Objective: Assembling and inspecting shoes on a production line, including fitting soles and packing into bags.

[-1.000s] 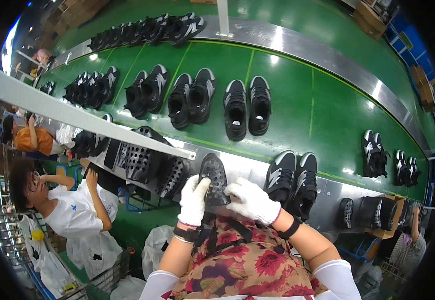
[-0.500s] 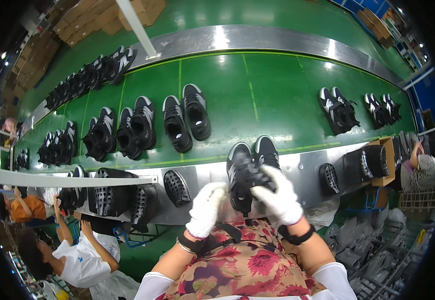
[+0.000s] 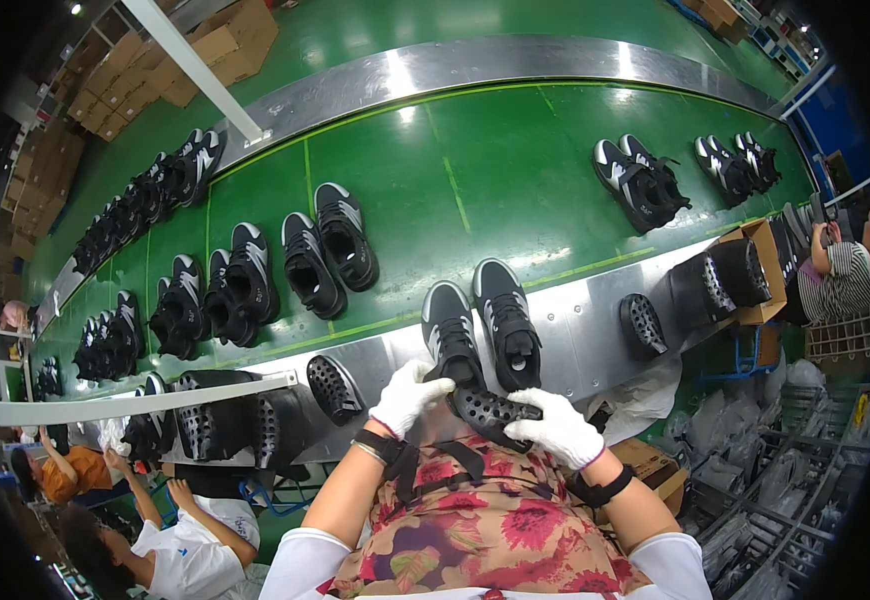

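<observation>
In front of me a pair of black and grey sneakers stands on the metal edge, toes pointing away. My left hand (image 3: 410, 398), in a white glove, is closed around the heel end of the left sneaker (image 3: 449, 330), thumb over its collar. A black, shoe-shaped insert with round holes (image 3: 493, 411) lies across that shoe's heel, close to my body. My gloved right hand (image 3: 558, 430) grips the insert's right end between thumb and fingers. The right sneaker (image 3: 508, 325) stands beside it, untouched.
Stacks of black perforated inserts (image 3: 205, 415) lie to the left; one loose insert (image 3: 334, 388) is nearer. More sit at right beside a cardboard box (image 3: 763, 262). Sneaker pairs line the green belt (image 3: 395, 190). A white rail (image 3: 135, 403) crosses at left. Co-workers (image 3: 195, 540) sit nearby.
My right hand has drawn back toward my body from the sneakers, with the insert now showing in it. My left hand has moved onto the left sneaker's heel. The whole view has shifted.
</observation>
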Tool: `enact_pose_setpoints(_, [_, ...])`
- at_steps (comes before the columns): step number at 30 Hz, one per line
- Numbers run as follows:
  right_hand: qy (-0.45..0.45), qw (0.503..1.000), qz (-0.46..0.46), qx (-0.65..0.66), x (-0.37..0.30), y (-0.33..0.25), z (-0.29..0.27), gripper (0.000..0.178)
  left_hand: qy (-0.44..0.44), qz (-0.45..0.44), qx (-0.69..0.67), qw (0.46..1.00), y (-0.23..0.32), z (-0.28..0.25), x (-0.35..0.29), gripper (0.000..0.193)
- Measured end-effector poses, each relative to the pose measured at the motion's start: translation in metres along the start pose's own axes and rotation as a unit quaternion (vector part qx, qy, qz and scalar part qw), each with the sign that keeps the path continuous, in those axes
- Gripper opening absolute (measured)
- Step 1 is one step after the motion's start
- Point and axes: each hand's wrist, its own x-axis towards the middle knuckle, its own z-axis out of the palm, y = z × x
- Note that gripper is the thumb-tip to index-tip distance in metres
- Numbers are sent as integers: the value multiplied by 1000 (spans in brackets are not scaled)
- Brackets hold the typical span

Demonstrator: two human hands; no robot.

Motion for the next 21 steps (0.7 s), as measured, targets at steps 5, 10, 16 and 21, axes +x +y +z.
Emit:
enact_pose_setpoints(5, [-12,998,45,-39,1,-14,-5,54,-33,-18,-116,993,-8,-7,3,26])
enact_pose_setpoints(10, [-11,999,15,-44,2,-10,-5,52,-84,33,-316,944,-23,-19,4,17])
enact_pose_setpoints(16, [-12,996,-10,-93,-4,-24,-17,54,-56,35,-145,987,25,-5,-23,41])
enact_pose_setpoints(21, [3,988,10,-153,-19,-47,-29,56,62,371,391,840,43,25,-18,69])
